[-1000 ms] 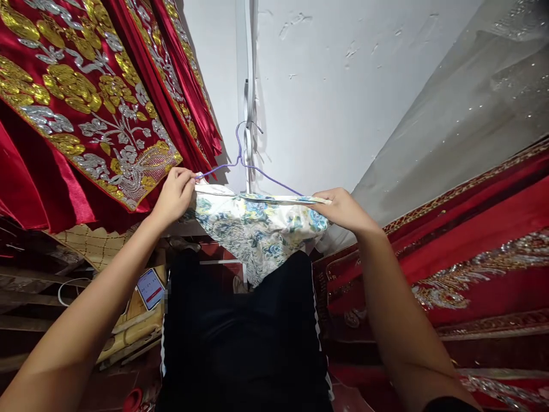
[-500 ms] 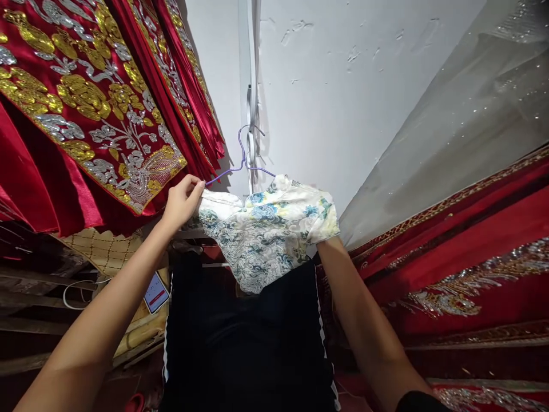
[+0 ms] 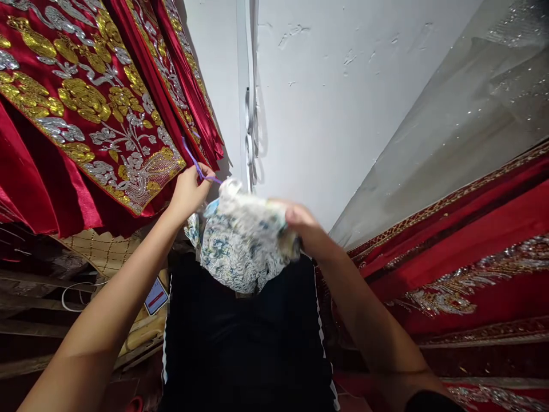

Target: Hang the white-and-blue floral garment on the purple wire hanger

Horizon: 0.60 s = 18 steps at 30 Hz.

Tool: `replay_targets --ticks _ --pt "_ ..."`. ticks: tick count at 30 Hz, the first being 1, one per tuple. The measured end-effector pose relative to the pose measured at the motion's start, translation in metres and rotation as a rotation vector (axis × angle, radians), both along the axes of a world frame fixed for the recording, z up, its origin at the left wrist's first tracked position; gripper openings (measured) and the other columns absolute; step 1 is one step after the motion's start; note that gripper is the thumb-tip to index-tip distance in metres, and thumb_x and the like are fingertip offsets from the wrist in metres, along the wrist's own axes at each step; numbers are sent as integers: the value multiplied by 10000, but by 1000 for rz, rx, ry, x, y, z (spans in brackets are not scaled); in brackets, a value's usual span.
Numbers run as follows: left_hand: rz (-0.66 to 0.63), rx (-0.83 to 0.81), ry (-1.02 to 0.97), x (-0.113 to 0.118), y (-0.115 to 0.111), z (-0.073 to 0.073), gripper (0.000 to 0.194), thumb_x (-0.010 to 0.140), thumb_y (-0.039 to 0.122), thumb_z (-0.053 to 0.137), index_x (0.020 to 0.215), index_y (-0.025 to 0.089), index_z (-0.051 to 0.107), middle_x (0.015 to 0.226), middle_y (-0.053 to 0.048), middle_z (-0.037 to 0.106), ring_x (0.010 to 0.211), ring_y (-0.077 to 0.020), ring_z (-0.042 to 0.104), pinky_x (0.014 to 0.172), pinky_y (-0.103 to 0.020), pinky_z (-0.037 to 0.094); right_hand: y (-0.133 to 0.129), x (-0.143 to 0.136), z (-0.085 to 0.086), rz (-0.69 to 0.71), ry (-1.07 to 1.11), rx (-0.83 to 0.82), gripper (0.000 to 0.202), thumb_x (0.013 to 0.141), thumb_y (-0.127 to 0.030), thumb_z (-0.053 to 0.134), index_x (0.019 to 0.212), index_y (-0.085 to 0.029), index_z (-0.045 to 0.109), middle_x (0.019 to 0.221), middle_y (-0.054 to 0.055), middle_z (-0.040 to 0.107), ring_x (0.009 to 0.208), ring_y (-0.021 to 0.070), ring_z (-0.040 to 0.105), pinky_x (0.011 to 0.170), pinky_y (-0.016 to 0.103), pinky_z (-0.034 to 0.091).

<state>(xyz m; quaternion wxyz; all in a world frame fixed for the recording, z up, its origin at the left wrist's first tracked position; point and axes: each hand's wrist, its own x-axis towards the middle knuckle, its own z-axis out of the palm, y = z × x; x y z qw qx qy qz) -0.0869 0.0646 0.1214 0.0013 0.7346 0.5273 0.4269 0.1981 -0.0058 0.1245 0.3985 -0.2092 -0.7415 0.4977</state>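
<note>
While the flowered top (image 3: 240,246) hangs between both hands, the left hand (image 3: 191,187) pinches the purple hanger (image 3: 193,157) between thumb and fingers; the right hand (image 3: 307,228), blurred, touches the top's side, how tightly I cannot tell. Beside the left hand hangs red embroidered cloth (image 3: 86,103).

A bunched white floral garment (image 3: 240,243), partly blurred, touches a tilted purple hanger (image 3: 191,157).
</note>
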Motion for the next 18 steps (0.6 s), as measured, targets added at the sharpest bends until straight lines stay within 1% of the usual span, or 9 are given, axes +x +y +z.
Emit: replay_targets --ticks 2,3,4,6,8,10,12,15,18 --pt "-123 -130 -28 3 -16 -1 347 962 474 516 942 160 661 883 -54 694 827 -203 628 824 -319 485 -14 5 -10 318 -245 31 619 962 -659 432 1294 -188 658 1164 121 703 1130 248 656 952 389 560" --pt "-213 -187 -26 4 -25 -2 367 964 489 517 930 159 675 889 -55 703 824 -200 638 817 -316 491 -15 9 -18 350 -354 50 565 975 -617 445 1297 -204 659 1214 110 692 1155 244 648 984 391 545" --pt "-321 -235 -21 6 -35 -2 371 965 489 523 927 161 691 926 -63 714 858 -204 652 839 -322 500 -13 12 -28 273 -435 86 512 979 -571 474 1311 -223 649 1269 101 673 1188 249 633 1020 405 525" --pt "-558 -305 -24 11 -52 -1 347 970 457 537 922 170 726 1039 -90 726 996 -224 667 937 -355 505 0 11 -53 -77 -513 225 522 935 -489 595 1400 -254 571 1407 103 588 1295 287 563 1100 465 461" --pt "-748 -348 -35 18 -66 4 317 967 421 560 904 185 761 1140 -111 721 1163 -251 634 1059 -413 467 17 1 -79 -371 -527 430 847 836 -428 724 1563 -236 335 1582 146 380 1457 346 372 1190 539 342" --pt "-851 -362 -64 28 -76 11 314 960 412 576 865 198 785 1182 -115 719 1282 -277 576 1148 -468 398 32 -15 -100 -479 -531 610 1100 760 -414 788 1619 -212 130 1657 173 188 1529 396 187 1227 615 221" --pt "-917 -364 -117 40 -85 17 333 954 428 582 835 202 796 1185 -114 722 1340 -296 535 1191 -497 346 43 -28 -112 -537 -476 771 1088 772 -406 765 1616 -226 103 1655 170 175 1541 414 110 1232 660 132" --pt "-959 -362 -269 53 -92 24 411 953 484 568 775 186 789 1171 -128 727 1356 -320 526 1192 -512 346 52 -35 -112 -561 -330 897 910 797 -419 724 1565 -269 259 1509 157 398 1478 405 279 1208 637 239" --pt "-828 -385 -524 47 -86 23 328 883 482 680 891 169 780 1250 -134 694 1284 -328 591 1133 -502 429 52 -19 -99 -542 -278 832 876 727 -436 773 1500 -284 392 1310 122 502 1244 349 531 1060 513 473"
